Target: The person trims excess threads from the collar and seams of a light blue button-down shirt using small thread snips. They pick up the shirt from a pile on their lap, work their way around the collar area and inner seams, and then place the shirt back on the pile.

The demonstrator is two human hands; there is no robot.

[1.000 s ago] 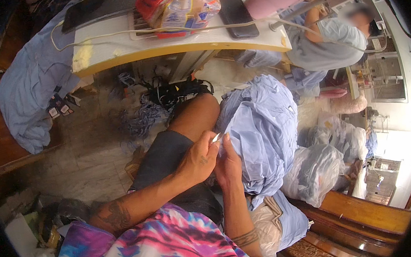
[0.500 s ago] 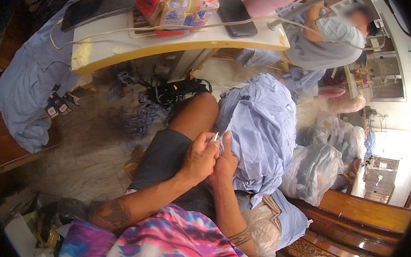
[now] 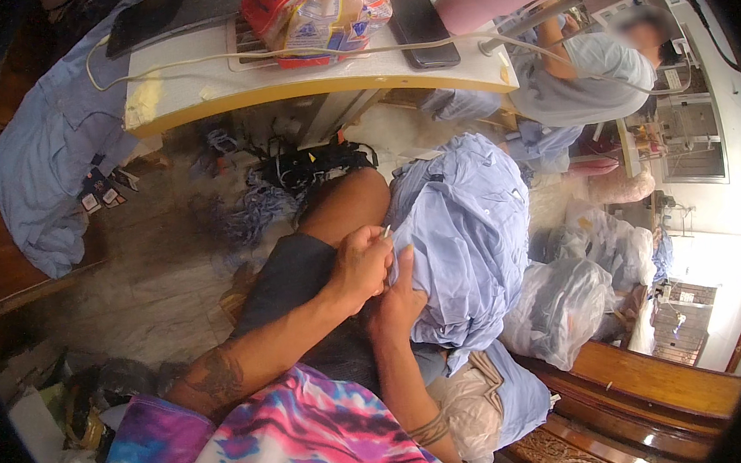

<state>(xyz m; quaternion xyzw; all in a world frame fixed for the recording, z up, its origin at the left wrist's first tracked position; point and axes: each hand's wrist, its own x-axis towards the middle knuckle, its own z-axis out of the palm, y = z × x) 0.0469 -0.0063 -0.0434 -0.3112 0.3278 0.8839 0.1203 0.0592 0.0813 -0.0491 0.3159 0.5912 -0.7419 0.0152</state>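
A heap of light blue cloth point(image 3: 466, 233) lies over my lap, its gathered folds reaching past my knee. My right hand point(image 3: 396, 306) is closed on the cloth's near left edge, thumb pointing up along it. Just left of that thumb, my left hand point(image 3: 362, 269) is closed around a small, pale pointed tool point(image 3: 387, 230). Only its tip shows above the fingers, so its exact kind is hidden. The tip is beside the cloth's edge; whether it touches the fabric I cannot tell.
Ahead stands a white table point(image 3: 202, 79) with a bread bag point(image 3: 315, 18), a dark phone point(image 3: 419, 23) and a cable. Plastic bags point(image 3: 559, 304) sit at right by a wooden bench point(image 3: 661, 383). More blue cloth point(image 3: 44, 170) hangs at left. Another person point(image 3: 592, 66) sits beyond the table.
My left hand has moved slightly up, and less of the pale tool shows above its fingers. My right hand has dropped a little, still gripping the cloth.
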